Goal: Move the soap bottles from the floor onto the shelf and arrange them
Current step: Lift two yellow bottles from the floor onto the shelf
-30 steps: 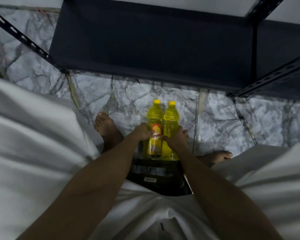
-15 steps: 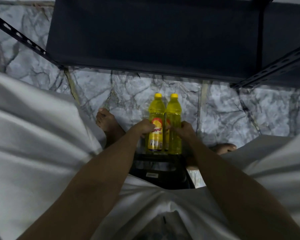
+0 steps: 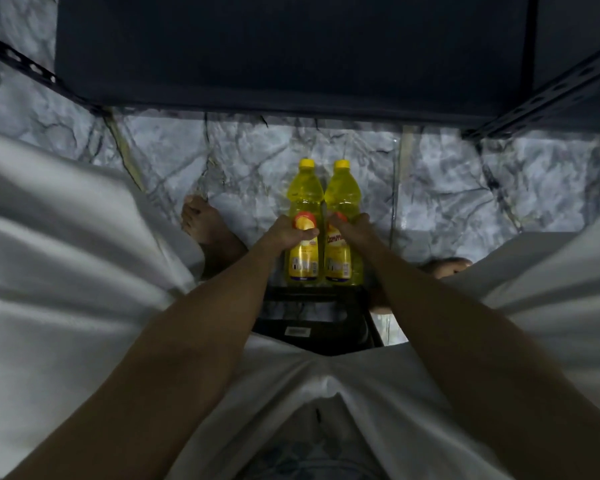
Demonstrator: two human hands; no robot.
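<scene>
Marble-veined floor (image 3: 243, 174) below, dark shelf (image 3: 291, 53) above, its front edge crossing the upper frame.

Left hand (image 3: 284, 233): fingers curled round the label band of the left bottle (image 3: 303, 195), thumb across the front; grasping, not released.
Right hand (image 3: 349, 228): fingers wrapped round the mid-body of the right bottle (image 3: 342, 195), thumb pressed on the label; likewise grasping.
Bottles: yellow, yellow-capped, upright, touching side by side, caps toward the shelf edge, bases just beyond the far edge of a dark crate (image 3: 312, 320). Whether bases rest on the floor or are already clear of it cannot be told.
Outward: both forearms converging from the lower frame; white garment (image 3: 66, 271) draped to either side; one bare foot (image 3: 205, 226) left of the bottles, another partly hidden at right.

Step in hand, as judged: paired lift toward the shelf, task apparently near its start, shelf surface showing no bottles.
For a clean lift: grip kept at the label band, bottles kept vertical, raised above the front edge before travel inward, then set down together, labels facing outward, sides touching.
</scene>
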